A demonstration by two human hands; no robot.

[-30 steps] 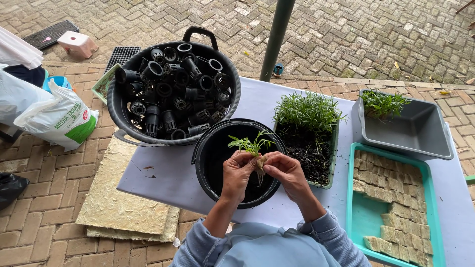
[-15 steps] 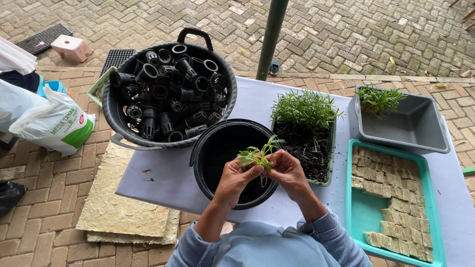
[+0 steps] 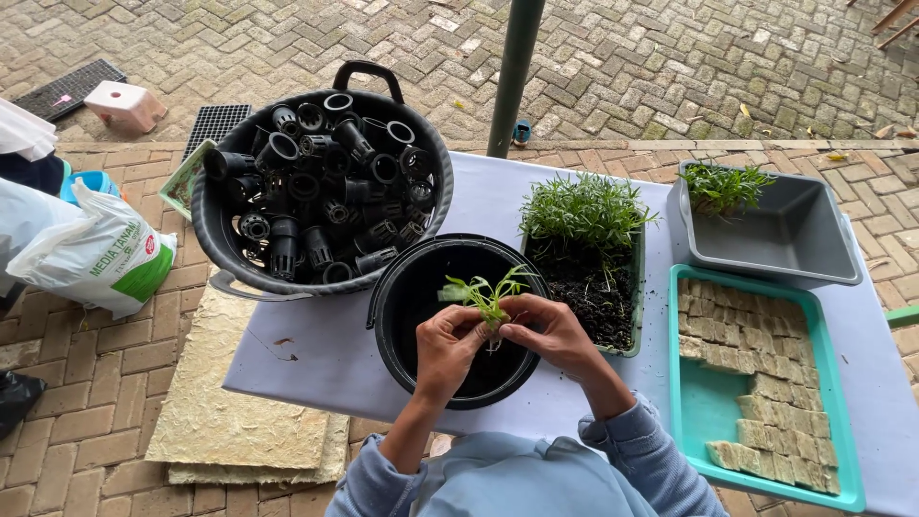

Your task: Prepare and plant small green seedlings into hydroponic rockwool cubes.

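Holding one small green leafy seedling (image 3: 486,292) pinched between left hand (image 3: 448,347) and right hand (image 3: 548,332), both closed on it, over round black plastic bucket (image 3: 402,287); green tray of seedlings (image 3: 586,213) just beside.

Bare table (image 3: 316,354) left of the black bucket (image 3: 402,287) — basin of pots (image 3: 321,182) and seedling tray (image 3: 589,258) crowd behind.

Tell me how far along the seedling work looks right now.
Done: a few seedlings lie in the grey tub, and part of the teal tray of sponge cubes is bare. In hand: the left hand and right hand pinch a small seedling over the black bucket. Left: the seedling tray is still thick with sprouts, and the basin of net pots is full.
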